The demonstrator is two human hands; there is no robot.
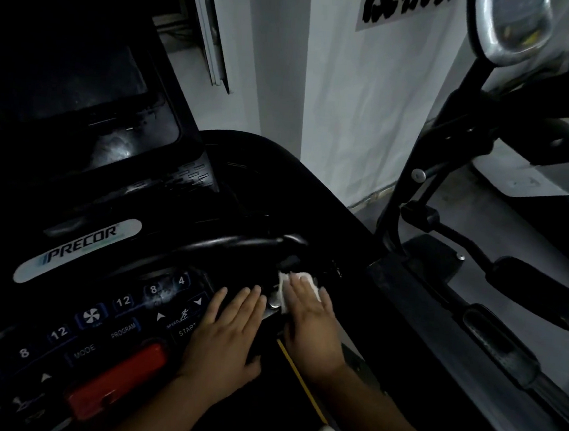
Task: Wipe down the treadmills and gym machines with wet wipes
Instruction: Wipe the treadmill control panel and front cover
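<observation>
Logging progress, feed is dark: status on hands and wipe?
Right hand flat, pressing wet wipe on treadmill console. Left hand flat beside it, by START key. Left hand likely blocks a leftward sweep.

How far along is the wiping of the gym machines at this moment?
Done: nothing is provably clean; the picture is too dark. In hand: the right hand presses a white wipe flat on the right end of the treadmill console, while the left hand rests beside the START button. Left: probably the neighbouring machine at the right.
</observation>
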